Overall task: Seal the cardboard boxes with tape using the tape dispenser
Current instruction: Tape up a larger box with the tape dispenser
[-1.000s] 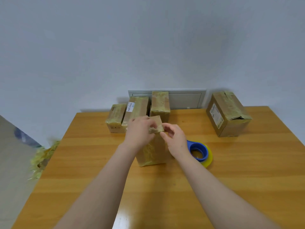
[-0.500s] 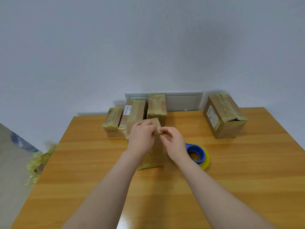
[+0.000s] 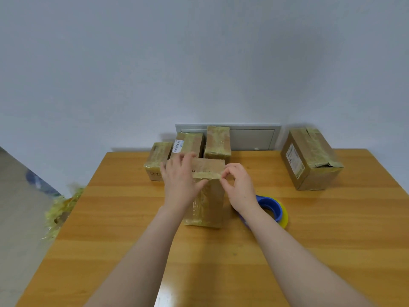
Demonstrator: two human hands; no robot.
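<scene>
Head view: surface (image 3: 221, 262) is glossy orange-brown wood with straight grain. On it stands an upright cardboard box (image 3: 208, 204), matte brown; its near face is wrapped in wrinkled, shiny yellowish tape and a tape strip (image 3: 205, 175) runs along the top front edge. Left hand (image 3: 180, 185) presses its upper left edge, fingers straight over the top, thumb on the near face. Right hand (image 3: 240, 189) pinches the upper right corner at the strip's end. Tape dispenser (image 3: 273, 209), a blue ring on a yellow roll, lies flat just right of that wrist. Farther back: three taped boxes (image 3: 190, 142) and, to the right, a larger box (image 3: 309, 160) with a torn flap, before a grey wall panel (image 3: 252, 138).
</scene>
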